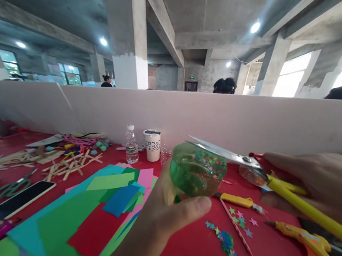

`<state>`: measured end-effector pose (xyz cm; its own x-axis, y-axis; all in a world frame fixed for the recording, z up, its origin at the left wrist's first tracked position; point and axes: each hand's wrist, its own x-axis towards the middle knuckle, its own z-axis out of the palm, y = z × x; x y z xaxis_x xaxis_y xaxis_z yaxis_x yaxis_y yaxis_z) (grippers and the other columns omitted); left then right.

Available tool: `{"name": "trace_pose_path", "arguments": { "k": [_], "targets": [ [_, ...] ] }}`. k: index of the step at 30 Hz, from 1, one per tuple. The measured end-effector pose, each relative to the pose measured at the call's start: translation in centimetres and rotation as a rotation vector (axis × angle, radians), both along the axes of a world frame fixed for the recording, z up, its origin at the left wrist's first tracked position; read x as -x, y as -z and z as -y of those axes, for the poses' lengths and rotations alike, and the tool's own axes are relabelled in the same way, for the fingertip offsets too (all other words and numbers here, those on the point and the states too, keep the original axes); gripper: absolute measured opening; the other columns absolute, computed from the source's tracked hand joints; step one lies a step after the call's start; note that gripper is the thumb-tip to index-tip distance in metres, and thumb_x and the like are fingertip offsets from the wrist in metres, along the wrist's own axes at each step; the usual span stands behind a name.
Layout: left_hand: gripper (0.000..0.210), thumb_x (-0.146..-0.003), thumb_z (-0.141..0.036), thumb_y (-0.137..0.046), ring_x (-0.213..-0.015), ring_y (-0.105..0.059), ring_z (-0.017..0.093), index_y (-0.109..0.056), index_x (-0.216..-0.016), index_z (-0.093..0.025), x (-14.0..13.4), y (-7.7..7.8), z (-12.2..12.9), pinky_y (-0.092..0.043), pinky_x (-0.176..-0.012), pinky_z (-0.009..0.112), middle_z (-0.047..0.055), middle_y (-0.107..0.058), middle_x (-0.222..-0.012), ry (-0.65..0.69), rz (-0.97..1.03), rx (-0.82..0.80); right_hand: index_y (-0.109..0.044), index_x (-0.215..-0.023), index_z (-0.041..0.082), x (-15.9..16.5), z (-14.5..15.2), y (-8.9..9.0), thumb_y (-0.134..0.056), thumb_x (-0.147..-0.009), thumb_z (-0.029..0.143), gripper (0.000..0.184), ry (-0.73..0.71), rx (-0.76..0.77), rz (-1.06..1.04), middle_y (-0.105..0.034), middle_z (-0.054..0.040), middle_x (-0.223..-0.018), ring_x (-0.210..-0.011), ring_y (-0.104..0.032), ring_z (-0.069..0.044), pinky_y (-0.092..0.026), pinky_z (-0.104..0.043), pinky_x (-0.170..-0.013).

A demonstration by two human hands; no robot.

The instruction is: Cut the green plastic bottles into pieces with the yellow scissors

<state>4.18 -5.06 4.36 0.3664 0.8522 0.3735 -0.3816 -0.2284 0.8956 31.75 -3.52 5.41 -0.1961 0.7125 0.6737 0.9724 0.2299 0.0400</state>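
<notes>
My left hand [163,211] is wrapped round a green see-through plastic cup [196,171]; its thumb lies along the near side. Small coloured stars and glitter show in the upper part of the cup. My right hand [306,177], partly blurred, grips a pair of scissors [233,154]. The long metal blades lie across the top of the cup, pointing left; whether they touch the rim I cannot tell. A yellow strip runs from the scissors' handle to the right edge. Below the cup lie loose star sequins [227,242] and a yellow utility knife [237,200].
Coloured paper sheets [68,211] cover the left middle of the red table. Farther left are wooden sticks [73,165], green scissors [11,191] and a phone [19,200]. A water bottle [131,146] and a paper cup [152,146] stand by the white partition [175,116]. A yellow glue gun [304,238] lies right.
</notes>
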Motion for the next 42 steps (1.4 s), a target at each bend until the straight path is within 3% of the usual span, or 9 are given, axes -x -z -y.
{"name": "trace_pose_path", "arguments": {
  "k": [4, 12, 17, 20, 23, 27, 31, 37, 42],
  "targets": [
    [0.052, -0.076, -0.025, -0.073, -0.110, -0.060, 0.026, -0.058, -0.126, -0.028, 0.2, -0.4, 0.5, -0.044, -0.096, 0.036, 0.003, -0.069, -0.112, -0.062, 0.005, 0.003, -0.069, -0.098, 0.023, -0.8, 0.1, -1.4, -0.051, -0.091, 0.053, 0.035, 0.000, -0.004, 0.073, -0.075, -0.0093, -0.075, -0.059, -0.069, -0.026, -0.042, -0.034, -0.053],
    [0.059, -0.070, -0.032, -0.078, -0.103, -0.062, 0.027, -0.058, -0.125, -0.027, 0.4, -0.2, 0.5, -0.047, -0.087, 0.035, 0.005, -0.070, -0.105, -0.093, 0.019, 0.008, -0.068, -0.113, 0.024, -1.8, 0.4, -3.1, -0.064, -0.083, 0.053, 0.042, 0.023, 0.025, 0.533, -0.077, -0.0086, -0.072, -0.053, -0.068, -0.026, -0.041, -0.031, -0.047],
    [0.064, -0.071, -0.034, -0.079, -0.109, -0.061, 0.030, -0.055, -0.129, -0.025, 0.2, -0.1, 0.4, -0.046, -0.094, 0.039, 0.007, -0.070, -0.110, -0.116, 0.073, 0.003, -0.065, -0.119, 0.025, -1.9, 0.6, -2.9, -0.060, -0.084, 0.033, 0.037, 0.043, 0.079, 0.521, -0.079, -0.0090, -0.089, -0.065, -0.073, -0.028, -0.042, -0.031, -0.047],
    [0.061, -0.073, -0.031, -0.076, -0.110, -0.061, 0.029, -0.054, -0.130, -0.025, 0.1, 0.0, 0.4, -0.044, -0.096, 0.040, 0.006, -0.070, -0.111, -0.125, 0.066, 0.016, -0.068, -0.112, 0.025, -1.0, 0.3, -3.0, -0.055, -0.085, 0.039, 0.033, 0.007, 0.151, 0.451, -0.081, -0.0090, -0.090, -0.066, -0.075, -0.030, -0.037, -0.030, -0.041],
    [0.060, -0.072, -0.031, -0.077, -0.109, -0.061, 0.029, -0.055, -0.128, -0.026, 0.3, 0.1, 0.2, -0.044, -0.096, 0.039, 0.006, -0.070, -0.111, -0.123, 0.070, 0.014, -0.070, -0.101, 0.026, 0.1, 0.3, -3.2, -0.050, -0.086, 0.048, 0.033, -0.012, 0.202, 0.397, -0.081, -0.0081, -0.082, -0.060, -0.074, -0.030, -0.032, -0.031, -0.040],
    [0.062, -0.068, -0.030, -0.079, -0.105, -0.063, 0.028, -0.057, -0.126, -0.027, 0.4, 0.2, 0.2, -0.046, -0.093, 0.039, 0.005, -0.070, -0.107, -0.093, 0.089, 0.050, -0.068, -0.096, 0.026, 0.1, 0.6, -3.2, -0.051, -0.087, 0.051, 0.032, -0.025, 0.107, 0.450, -0.074, -0.0051, -0.059, -0.041, -0.065, -0.025, -0.028, -0.031, -0.041],
    [0.058, -0.067, -0.028, -0.080, -0.102, -0.065, 0.027, -0.059, -0.121, -0.026, 0.0, 0.6, 0.2, -0.050, -0.092, 0.038, 0.005, -0.069, -0.107, 0.004, 0.162, 0.047, -0.064, -0.098, 0.028, -0.8, 0.7, -2.7, -0.055, -0.086, 0.043, 0.021, -0.040, 0.118, 0.466, -0.073, -0.0021, -0.061, -0.043, -0.065, -0.024, -0.025, -0.028, -0.041],
    [0.062, -0.062, -0.029, -0.081, -0.100, -0.066, 0.028, -0.058, -0.120, -0.026, 0.4, 1.7, -3.5, -0.054, -0.085, 0.040, 0.006, -0.069, -0.106, 0.081, 0.115, 0.042, -0.061, -0.094, 0.029, -0.6, 0.8, -2.8, -0.054, -0.083, 0.035, 0.014, 0.009, 0.144, 0.510, -0.068, 0.0012, -0.055, -0.042, -0.065, -0.024, -0.025, -0.028, -0.040],
    [0.037, -0.069, -0.035, -0.075, -0.078, -0.068, 0.023, -0.065, -0.102, -0.022, 1.1, 2.1, -6.6, -0.056, -0.071, 0.037, 0.005, -0.070, -0.087, 0.203, -0.084, 0.193, -0.059, -0.085, 0.029, -0.3, 0.9, -3.2, -0.049, -0.080, 0.027, 0.012, -0.001, 0.137, 0.587, -0.073, -0.0048, -0.063, -0.048, -0.069, -0.028, -0.032, -0.030, -0.039]
  ]
}}
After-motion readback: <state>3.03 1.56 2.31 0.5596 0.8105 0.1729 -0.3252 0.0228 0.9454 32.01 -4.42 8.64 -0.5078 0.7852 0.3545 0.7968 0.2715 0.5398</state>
